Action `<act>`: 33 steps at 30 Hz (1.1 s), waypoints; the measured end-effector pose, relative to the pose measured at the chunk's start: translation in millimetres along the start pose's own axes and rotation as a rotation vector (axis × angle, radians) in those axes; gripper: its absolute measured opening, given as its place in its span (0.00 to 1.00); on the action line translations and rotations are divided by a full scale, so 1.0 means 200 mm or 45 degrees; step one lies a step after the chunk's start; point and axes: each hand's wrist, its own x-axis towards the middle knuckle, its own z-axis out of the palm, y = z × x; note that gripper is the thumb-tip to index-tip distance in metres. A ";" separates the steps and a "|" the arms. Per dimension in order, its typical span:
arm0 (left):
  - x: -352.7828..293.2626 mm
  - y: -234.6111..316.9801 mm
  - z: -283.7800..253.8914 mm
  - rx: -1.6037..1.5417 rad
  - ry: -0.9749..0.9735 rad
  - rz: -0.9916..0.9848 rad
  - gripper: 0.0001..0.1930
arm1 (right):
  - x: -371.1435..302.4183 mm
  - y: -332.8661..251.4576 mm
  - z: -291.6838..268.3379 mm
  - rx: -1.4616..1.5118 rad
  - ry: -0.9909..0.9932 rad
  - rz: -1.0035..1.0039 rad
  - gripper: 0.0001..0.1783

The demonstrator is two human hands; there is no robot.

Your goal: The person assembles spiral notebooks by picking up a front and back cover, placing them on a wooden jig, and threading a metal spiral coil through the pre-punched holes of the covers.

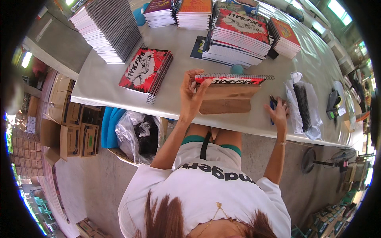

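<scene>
Red spiral notebook (234,81) over the table (99,81) runs rightward from the pinching left hand (191,95), its free coil end nearer the right hand (280,114), half-curled at a blue tool (272,106), grasp unclear.

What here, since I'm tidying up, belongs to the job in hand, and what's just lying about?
Likely in use:
- notebook in left hand
- blue tool at right hand
- brown board
- bagged wire coils
- stacked notebooks

Apparently lying about:
- fan
- cardboard boxes
</scene>
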 end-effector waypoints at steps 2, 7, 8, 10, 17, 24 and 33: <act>0.01 0.02 0.00 0.011 -0.044 -0.014 0.12 | -0.10 0.05 0.07 0.026 0.136 0.005 0.31; 0.04 0.06 -0.03 0.168 -0.126 -0.143 0.11 | -0.23 -0.11 -0.04 0.335 0.384 -0.004 0.23; 0.03 0.05 -0.05 0.134 -0.138 -0.134 0.10 | -0.25 -0.22 -0.09 0.509 0.492 -0.070 0.21; 0.03 0.05 -0.06 0.091 -0.138 -0.075 0.09 | -0.32 -0.46 -0.21 0.791 0.565 -0.219 0.20; 0.05 0.05 -0.04 0.074 -0.221 0.006 0.10 | -0.45 -0.97 -0.24 0.907 0.460 -0.731 0.23; 0.03 0.06 -0.06 0.128 -0.200 0.024 0.13 | -0.41 -1.13 -0.11 0.989 0.492 -0.744 0.23; 0.03 0.07 -0.07 0.384 -0.178 0.013 0.14 | -0.44 -1.16 -0.13 0.933 0.462 -0.705 0.24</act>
